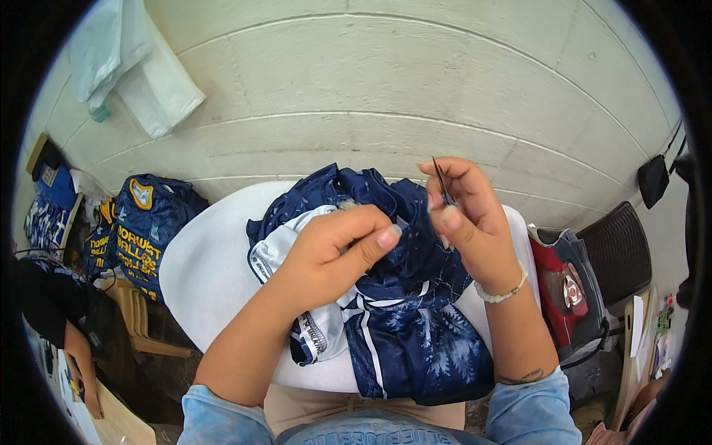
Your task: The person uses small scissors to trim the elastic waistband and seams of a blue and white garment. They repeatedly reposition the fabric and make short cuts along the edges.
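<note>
A navy patterned garment (pixel 415 348) with white panels (pixel 311 334) lies in a bunched heap on a white padded surface (pixel 193 267). My left hand (pixel 337 252) is over the middle of the heap, thumb and fingers curled in a grip on the fabric, the fingertips partly hidden. To its right, my right hand (pixel 467 208) is raised over the navy cloth, fingers curled around small thread snips (pixel 442 180) with the blade pointing up.
A pale block wall (pixel 371 67) stands behind. At left are bagged navy garments (pixel 148 237), a wooden chair (pixel 133 326) and another person's arm (pixel 81 356). At right sit a red and grey case (pixel 556 289), a dark chair (pixel 615 252) and a board (pixel 630 348).
</note>
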Demonstrator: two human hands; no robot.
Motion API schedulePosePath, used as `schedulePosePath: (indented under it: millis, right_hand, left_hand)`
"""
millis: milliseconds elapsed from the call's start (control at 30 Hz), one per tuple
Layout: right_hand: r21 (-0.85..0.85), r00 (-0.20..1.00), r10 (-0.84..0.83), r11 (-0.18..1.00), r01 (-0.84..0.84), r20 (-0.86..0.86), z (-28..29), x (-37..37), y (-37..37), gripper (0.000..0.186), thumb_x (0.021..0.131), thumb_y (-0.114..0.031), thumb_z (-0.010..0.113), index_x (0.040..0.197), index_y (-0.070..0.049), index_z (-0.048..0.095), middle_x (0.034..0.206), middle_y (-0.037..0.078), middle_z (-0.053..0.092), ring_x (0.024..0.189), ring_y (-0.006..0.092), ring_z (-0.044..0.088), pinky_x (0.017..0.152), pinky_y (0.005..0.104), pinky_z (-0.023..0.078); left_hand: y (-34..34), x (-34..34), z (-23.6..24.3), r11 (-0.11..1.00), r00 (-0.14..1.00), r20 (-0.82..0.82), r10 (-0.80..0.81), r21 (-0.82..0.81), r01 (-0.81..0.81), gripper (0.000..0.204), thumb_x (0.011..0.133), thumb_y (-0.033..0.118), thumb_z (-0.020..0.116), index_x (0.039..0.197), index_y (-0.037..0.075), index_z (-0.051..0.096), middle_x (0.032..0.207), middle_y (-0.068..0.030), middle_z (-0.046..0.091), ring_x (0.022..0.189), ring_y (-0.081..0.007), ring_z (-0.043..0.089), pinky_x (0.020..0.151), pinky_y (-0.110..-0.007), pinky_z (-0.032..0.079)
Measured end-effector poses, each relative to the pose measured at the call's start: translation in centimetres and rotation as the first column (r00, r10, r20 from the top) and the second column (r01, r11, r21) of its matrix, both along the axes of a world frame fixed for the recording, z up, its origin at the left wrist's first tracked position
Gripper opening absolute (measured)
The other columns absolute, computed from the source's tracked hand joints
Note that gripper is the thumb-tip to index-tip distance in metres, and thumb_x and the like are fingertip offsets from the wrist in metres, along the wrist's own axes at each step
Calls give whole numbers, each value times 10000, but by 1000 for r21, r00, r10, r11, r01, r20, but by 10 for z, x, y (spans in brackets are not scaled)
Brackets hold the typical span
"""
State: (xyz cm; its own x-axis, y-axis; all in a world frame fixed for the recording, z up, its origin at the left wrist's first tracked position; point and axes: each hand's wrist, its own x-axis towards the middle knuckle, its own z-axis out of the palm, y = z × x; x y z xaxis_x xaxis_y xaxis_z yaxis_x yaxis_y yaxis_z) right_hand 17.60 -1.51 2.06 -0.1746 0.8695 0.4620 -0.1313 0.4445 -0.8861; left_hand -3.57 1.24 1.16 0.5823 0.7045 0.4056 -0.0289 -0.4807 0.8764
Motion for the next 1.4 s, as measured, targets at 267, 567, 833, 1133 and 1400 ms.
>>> schedulePosePath:
  millis: [267, 567, 833, 1133, 1400]
  right_hand:
    - [176, 862, -94, 984, 6, 498, 1, 9, 7, 230, 828, -54, 674, 1039, -8, 594, 886, 90, 652, 811, 156, 621, 735, 281, 488]
    - [397, 751, -414, 891, 219, 514, 19, 27, -3, 181, 752, -76, 769, 873, -16, 648, 778, 73, 652, 707, 165, 620, 646, 278, 478]
    - [220, 640, -110, 971, -94, 761, 3, 23, 6, 275, 751, -46, 715, 1026, -64, 710, 813, 97, 669, 747, 250, 645, 682, 317, 497]
    - [374, 762, -423, 892, 254, 490, 3, 23, 15, 210, 818, -80, 719, 1001, -2, 649, 888, 94, 636, 771, 179, 604, 721, 277, 480]
    - [180, 910, -317, 944, 276, 267, -3, -7, -4, 303, 832, -140, 747, 1023, 1, 560, 858, 79, 632, 768, 100, 580, 684, 236, 466]
  left_hand:
    - [-5, -4, 8, 996, 990, -127, 64, -46, -71, 224, 945, 218, 632, 793, 59, 585, 547, 34, 481, 489, -26, 412, 454, -213, 329]
    - [15, -12, 11, 850, 808, 421, 412, -498, -174, 194, 945, 214, 615, 978, 29, 569, 790, -55, 638, 643, -142, 657, 500, -202, 475]
    - [26, -14, -4, 810, 734, 630, 254, -553, 194, 166, 945, 137, 572, 1081, 44, 551, 1047, -100, 648, 979, -179, 632, 888, -330, 490]
    - [16, -5, -1, 859, 745, 633, 209, -483, 169, 304, 935, 84, 579, 1224, 15, 515, 1068, -88, 648, 996, -148, 615, 891, -317, 483]
    - [5, 4, 2, 854, 795, 565, 223, -506, 120, 394, 897, -25, 607, 1274, -3, 495, 1047, -72, 646, 946, -110, 611, 848, -262, 508]
